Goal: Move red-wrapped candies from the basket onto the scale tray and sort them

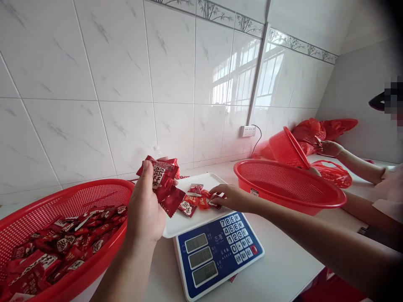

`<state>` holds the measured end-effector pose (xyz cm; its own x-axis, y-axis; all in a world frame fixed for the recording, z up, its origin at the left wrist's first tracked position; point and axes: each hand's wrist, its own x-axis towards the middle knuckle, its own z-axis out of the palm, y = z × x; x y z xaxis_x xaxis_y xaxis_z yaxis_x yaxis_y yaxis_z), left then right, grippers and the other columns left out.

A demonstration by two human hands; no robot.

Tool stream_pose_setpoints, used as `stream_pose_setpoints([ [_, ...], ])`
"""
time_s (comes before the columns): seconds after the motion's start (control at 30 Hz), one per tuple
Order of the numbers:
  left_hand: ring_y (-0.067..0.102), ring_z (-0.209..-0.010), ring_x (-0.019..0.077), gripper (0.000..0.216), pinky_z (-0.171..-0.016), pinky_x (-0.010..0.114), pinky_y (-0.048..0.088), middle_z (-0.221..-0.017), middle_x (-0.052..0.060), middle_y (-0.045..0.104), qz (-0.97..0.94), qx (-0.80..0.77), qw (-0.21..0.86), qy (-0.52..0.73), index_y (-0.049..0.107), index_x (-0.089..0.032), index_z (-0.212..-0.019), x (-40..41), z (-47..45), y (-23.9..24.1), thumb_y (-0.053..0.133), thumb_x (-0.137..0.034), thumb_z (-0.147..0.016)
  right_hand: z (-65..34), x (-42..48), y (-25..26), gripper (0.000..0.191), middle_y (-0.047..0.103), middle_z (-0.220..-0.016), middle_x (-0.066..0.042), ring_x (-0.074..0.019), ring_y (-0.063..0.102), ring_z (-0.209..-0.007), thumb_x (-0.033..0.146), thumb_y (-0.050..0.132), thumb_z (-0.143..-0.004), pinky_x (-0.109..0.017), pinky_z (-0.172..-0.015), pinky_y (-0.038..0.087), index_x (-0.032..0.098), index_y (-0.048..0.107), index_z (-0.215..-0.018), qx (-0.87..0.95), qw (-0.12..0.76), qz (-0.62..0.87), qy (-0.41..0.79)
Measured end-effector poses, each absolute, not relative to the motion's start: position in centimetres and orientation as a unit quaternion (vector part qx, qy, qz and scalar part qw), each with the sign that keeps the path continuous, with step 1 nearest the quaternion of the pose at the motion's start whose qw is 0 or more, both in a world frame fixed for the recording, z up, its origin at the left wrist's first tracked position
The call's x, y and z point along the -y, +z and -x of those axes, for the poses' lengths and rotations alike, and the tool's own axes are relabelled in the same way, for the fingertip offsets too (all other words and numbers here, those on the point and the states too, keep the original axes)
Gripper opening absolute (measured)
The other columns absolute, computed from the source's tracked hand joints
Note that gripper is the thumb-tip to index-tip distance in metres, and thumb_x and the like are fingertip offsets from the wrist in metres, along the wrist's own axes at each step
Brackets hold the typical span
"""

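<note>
My left hand (145, 205) is closed around several red wrapped candies (165, 176), held above the left edge of a white scale tray (174, 222). Beyond the tray's middle, my right hand (229, 197) reaches in from the right. Its fingers pinch a red and white wrapped candy (216, 203), partly covered by them. Beside it on the tray lies a small group of red wrapped candies (192, 200). The tray belongs to a digital scale (217, 256) with a blue keypad panel and three displays, whose digits are hard to read.
A red basket (119, 184) full of wrapped candies stands at left. Another red basket (289, 188) is at right, with a tilted basket (288, 147) and red plastic bags (310, 130) behind. A co-worker's hand (330, 148) holds something small there. A socket (248, 131) sits on the tiled wall.
</note>
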<state>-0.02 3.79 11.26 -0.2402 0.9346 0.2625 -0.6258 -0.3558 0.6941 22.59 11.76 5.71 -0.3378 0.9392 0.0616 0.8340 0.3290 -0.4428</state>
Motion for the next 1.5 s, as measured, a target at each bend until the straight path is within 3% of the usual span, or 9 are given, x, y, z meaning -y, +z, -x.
stream_pose_setpoints([
  [0.23,0.061,-0.060,0.0106,0.045,-0.054,0.020,0.051,-0.072,0.000,0.065,-0.354,-0.258,0.505,0.744,0.071,-0.018,-0.094,-3.7,-0.3,11.1,0.072,-0.057,-0.073,-20.9,-9.2,6.5,0.061,0.039,-0.152,-0.006,-0.0296,0.045,-0.131,0.055,0.052,-0.086,-0.044,-0.102,0.043,0.032,0.044,-0.142,0.829,0.151,0.505,0.187],
  [0.37,0.061,-0.060,0.0108,0.045,-0.056,0.020,0.051,-0.072,0.000,0.065,-0.362,-0.258,0.507,0.739,0.071,-0.019,-0.094,-3.7,-0.3,11.1,0.071,-0.059,-0.072,-19.3,-9.1,6.9,0.085,0.012,-0.162,-0.005,-0.0342,0.013,-0.146,0.067,0.058,-0.077,-0.054,-0.114,0.024,0.035,0.028,-0.150,0.837,0.117,0.497,0.199],
  [0.5,0.060,-0.061,0.0110,0.047,-0.055,0.019,0.050,-0.071,-0.001,0.064,-0.378,-0.272,0.501,0.730,0.071,-0.020,-0.096,-3.7,-0.2,11.0,0.069,-0.061,-0.074,-17.0,-10.4,6.5,0.096,0.007,-0.162,-0.011,-0.0400,-0.005,-0.146,0.079,0.052,-0.072,-0.068,-0.111,0.008,0.030,0.026,-0.151,0.825,0.106,0.519,0.199],
  [0.63,0.061,-0.061,0.0111,0.045,-0.057,0.020,0.051,-0.071,-0.001,0.064,-0.385,-0.273,0.498,0.727,0.071,-0.021,-0.097,-3.6,-0.2,11.0,0.069,-0.060,-0.074,-15.2,-11.6,5.6,0.089,0.015,-0.160,-0.014,-0.0439,0.005,-0.145,0.072,0.056,-0.076,-0.069,-0.110,0.011,0.027,0.032,-0.149,0.832,0.115,0.509,0.190],
  [0.77,0.062,-0.063,0.0120,0.044,-0.062,0.022,0.053,-0.072,-0.001,0.064,-0.385,-0.270,0.501,0.726,0.071,-0.020,-0.096,-3.5,-0.3,11.1,0.070,-0.058,-0.074,-15.4,-12.3,5.4,0.067,0.031,-0.156,-0.008,-0.0324,0.029,-0.142,0.056,0.060,-0.081,-0.047,-0.115,0.025,0.029,0.047,-0.141,0.864,0.139,0.440,0.202],
  [0.9,0.064,-0.066,0.0140,0.043,-0.066,0.025,0.055,-0.072,0.000,0.065,-0.382,-0.266,0.509,0.724,0.071,-0.020,-0.097,-3.5,-0.2,11.1,0.069,-0.058,-0.076,-17.2,-13.4,6.2,0.062,0.037,-0.153,-0.004,-0.0305,0.040,-0.136,0.050,0.069,-0.076,-0.045,-0.111,0.033,0.032,0.055,-0.133,0.857,0.196,0.417,0.229],
  [1.13,0.067,-0.089,0.0221,0.043,-0.080,0.034,0.054,-0.091,0.007,0.071,-0.467,-0.261,0.514,0.671,0.069,-0.020,-0.106,-4.9,-0.3,9.6,0.067,-0.055,-0.080,-19.6,-12.3,10.4,0.045,0.065,-0.120,-0.015,-0.0203,0.063,-0.106,0.048,0.041,-0.096,-0.039,-0.090,0.052,0.016,0.055,-0.124,0.797,0.347,0.390,0.304],
  [1.3,0.064,-0.100,0.0207,0.038,-0.090,0.033,0.049,-0.106,0.007,0.070,-0.531,-0.285,0.502,0.620,0.068,-0.023,-0.110,-5.8,-0.7,7.9,0.064,-0.050,-0.085,-19.0,-8.9,12.3,0.035,0.069,-0.099,-0.008,-0.0148,0.066,-0.085,0.046,0.046,-0.095,-0.032,-0.078,0.055,0.016,0.062,-0.105,0.796,0.361,0.336,0.351],
  [1.5,0.068,-0.089,0.0211,0.034,-0.077,0.033,0.054,-0.101,0.006,0.070,-0.553,-0.292,0.509,0.591,0.064,-0.022,-0.107,-5.2,-1.1,8.0,0.066,-0.046,-0.084,-18.4,-8.0,11.8,0.020,0.066,-0.088,-0.003,-0.0109,0.062,-0.074,0.032,0.055,-0.092,-0.028,-0.070,0.054,0.017,0.063,-0.104,0.762,0.370,0.377,0.376],
])
